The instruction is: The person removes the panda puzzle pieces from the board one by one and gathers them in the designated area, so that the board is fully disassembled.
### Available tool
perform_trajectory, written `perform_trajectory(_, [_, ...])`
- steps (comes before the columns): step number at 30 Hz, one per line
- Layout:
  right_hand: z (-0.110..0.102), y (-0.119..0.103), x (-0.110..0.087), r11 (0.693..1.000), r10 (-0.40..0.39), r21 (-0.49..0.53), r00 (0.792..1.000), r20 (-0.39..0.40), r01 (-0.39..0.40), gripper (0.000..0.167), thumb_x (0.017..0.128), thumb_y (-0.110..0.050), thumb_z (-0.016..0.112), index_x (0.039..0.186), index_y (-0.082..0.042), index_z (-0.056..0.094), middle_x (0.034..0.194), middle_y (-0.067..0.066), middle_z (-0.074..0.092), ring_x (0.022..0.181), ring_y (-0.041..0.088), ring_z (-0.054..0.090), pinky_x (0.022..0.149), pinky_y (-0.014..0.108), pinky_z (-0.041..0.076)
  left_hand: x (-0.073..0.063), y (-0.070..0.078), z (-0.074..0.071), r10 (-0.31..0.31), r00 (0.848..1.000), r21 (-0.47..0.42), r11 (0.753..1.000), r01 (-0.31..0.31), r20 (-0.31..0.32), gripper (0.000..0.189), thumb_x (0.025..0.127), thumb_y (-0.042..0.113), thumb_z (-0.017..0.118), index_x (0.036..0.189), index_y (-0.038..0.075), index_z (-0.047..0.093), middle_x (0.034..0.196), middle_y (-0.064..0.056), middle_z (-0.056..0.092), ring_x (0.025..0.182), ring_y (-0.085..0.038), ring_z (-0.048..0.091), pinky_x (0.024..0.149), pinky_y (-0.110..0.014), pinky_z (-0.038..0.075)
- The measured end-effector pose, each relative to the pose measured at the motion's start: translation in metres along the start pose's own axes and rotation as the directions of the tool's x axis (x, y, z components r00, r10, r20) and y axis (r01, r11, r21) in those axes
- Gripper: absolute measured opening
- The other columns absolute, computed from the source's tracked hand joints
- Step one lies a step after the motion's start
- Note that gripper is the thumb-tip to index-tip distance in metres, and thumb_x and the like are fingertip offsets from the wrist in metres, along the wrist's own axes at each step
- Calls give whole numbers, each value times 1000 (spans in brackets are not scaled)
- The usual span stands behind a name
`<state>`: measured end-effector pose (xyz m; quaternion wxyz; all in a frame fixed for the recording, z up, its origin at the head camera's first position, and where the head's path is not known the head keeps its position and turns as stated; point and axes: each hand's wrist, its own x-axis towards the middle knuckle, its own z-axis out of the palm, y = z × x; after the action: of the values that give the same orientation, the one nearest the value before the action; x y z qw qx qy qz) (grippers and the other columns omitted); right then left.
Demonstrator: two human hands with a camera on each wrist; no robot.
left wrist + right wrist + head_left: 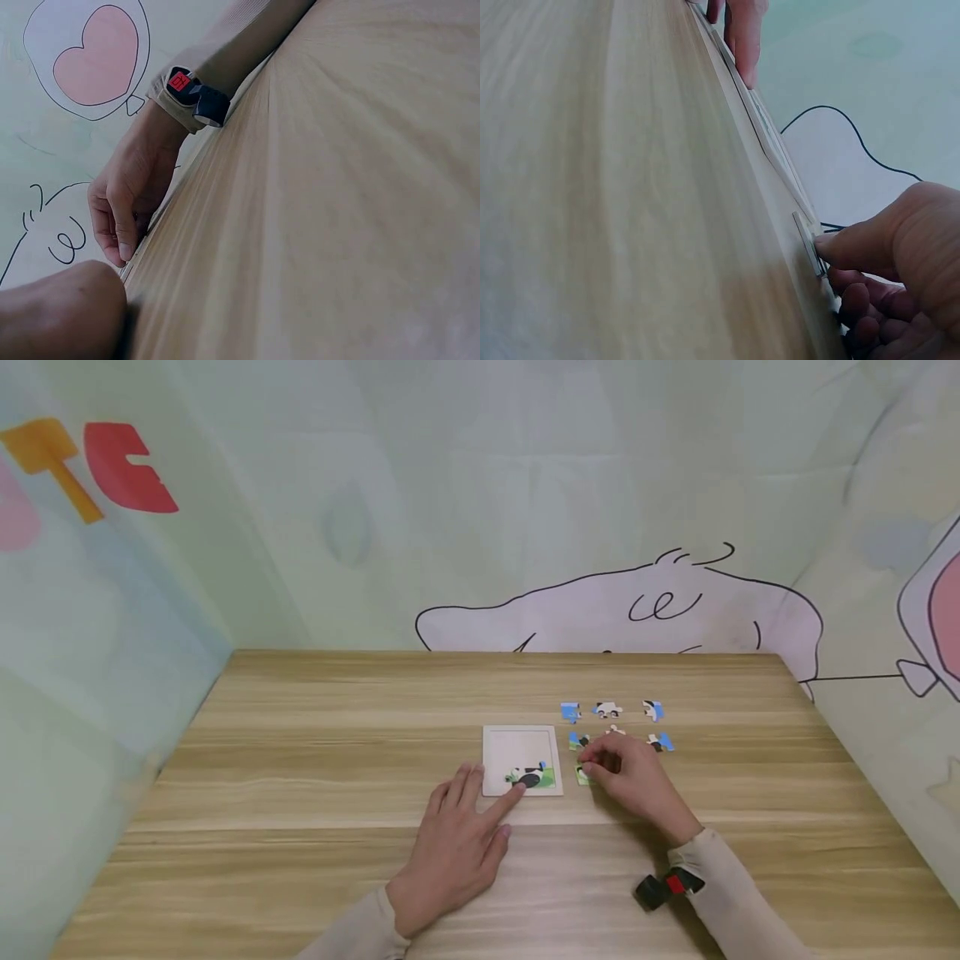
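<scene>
My left hand (pixel 450 856) lies at the lower left of a white puzzle tray (pixel 519 728), its index fingertip touching joined puzzle pieces (pixel 548 777) with a black-and-white figure on green. Its other fingers are stretched out, some reaching the tray's left edge. Just right of the tray, my right hand (pixel 633 777) pinches a green-edged puzzle piece (pixel 582 777) between thumb and fingers. In the right wrist view that puzzle piece (pixel 807 244) shows edge-on under the thumb, close over the table. The fingers partly hide its picture.
Beyond the right hand lie several loose puzzle pieces in rows, among them a blue piece (pixel 570 711), a white piece (pixel 607 710) and a blue-and-black piece (pixel 660 742). A black device (pixel 667 887) is worn on the right wrist. A printed cloth (pixel 480 510) hangs behind the wooden table (pixel 337 710).
</scene>
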<state>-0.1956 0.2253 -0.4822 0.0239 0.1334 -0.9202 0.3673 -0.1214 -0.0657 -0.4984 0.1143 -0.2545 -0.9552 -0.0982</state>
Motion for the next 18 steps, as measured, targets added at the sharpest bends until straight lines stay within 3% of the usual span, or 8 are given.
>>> perform_trajectory(9, [7,-12,-1,999,-7,40,999,-53,9,13,97,-4,75,107,-11,79,90,1,72,78,11,56,70,23,46,0,-1,0,10,1000,2,1000,-10,-15,50,106,39,57,156,38,56,150,-24,55,145,-43,53,111,-57,46])
perform_trajectory(14, [20,-39,5,996,-59,68,997,54,55,22,101,-5,68,117,-12,82,107,2,79,83,10,57,74,24,48,0,-1,1,15,1000,15,1000,-15,-20,50,106,39,57,155,38,57,150,-24,55,145,-43,53,111,-57,46])
perform_trajectory(18, [29,-53,12,994,-108,25,985,133,106,24,102,-3,65,116,-10,82,103,3,78,74,8,52,66,22,43,0,0,1,22,999,13,1000,-21,-27,50,105,39,58,155,37,57,150,-24,55,145,-44,53,111,-57,46])
